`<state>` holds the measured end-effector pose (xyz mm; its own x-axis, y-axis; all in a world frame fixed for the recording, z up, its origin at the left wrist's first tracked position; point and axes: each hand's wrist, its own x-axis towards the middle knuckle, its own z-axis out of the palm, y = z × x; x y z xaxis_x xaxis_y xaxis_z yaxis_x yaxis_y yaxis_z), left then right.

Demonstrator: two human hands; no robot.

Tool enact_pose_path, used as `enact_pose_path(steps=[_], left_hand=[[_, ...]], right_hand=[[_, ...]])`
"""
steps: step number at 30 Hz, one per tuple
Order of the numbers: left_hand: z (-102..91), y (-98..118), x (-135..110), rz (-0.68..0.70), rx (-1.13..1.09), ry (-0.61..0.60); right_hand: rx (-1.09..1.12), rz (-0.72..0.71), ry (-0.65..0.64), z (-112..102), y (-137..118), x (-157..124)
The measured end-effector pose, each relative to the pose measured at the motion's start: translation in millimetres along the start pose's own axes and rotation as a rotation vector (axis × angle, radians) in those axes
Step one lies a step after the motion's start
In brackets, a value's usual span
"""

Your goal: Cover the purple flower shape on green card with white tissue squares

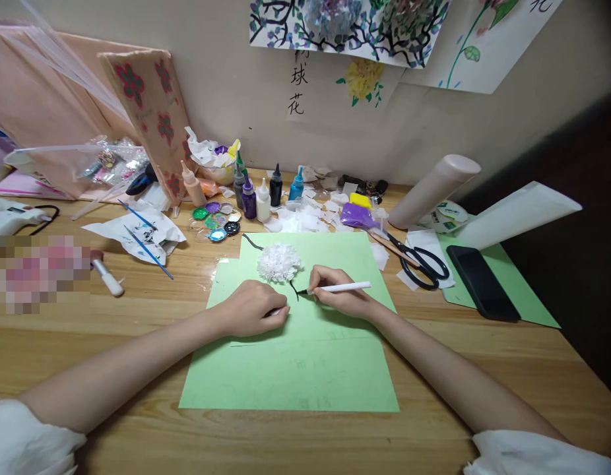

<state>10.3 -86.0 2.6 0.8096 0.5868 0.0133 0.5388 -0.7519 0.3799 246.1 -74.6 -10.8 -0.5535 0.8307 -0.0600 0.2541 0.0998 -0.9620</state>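
My right hand is closed round a white pen, its black tip touching a light green paper sheet just below a white crumpled-paper flower. A thin black line runs down from the flower to the pen tip. My left hand rests curled on the sheet beside that line, fingers folded over a small white thing that I cannot make out.
Behind the sheet stand several small paint bottles, paint lids, paper scraps and a purple and yellow lump. To the right lie black scissors, a black phone and white rolls. At left lie brushes and a glue gun.
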Motion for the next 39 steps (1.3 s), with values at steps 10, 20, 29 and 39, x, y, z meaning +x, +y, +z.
enact_pose_path(steps=[10,20,29,39], left_hand=[[1.8,-1.5,-0.2,-0.007,0.016,0.001],[1.2,-1.1,0.0,-0.004,0.01,-0.003],[1.4,-1.5,-0.8,0.005,0.002,0.005],[-0.4,-0.5,-0.4,0.006,-0.008,0.004]], right_hand=[[-0.031,-0.004,-0.032,1.6,-1.0,-0.2],[-0.04,-0.026,0.048,2.4,-1.3,-0.9],[-0.165,-0.035,0.082,4.6,-5.6,0.0],[-0.108,-0.003,0.036,2.9,-3.6,-0.5]])
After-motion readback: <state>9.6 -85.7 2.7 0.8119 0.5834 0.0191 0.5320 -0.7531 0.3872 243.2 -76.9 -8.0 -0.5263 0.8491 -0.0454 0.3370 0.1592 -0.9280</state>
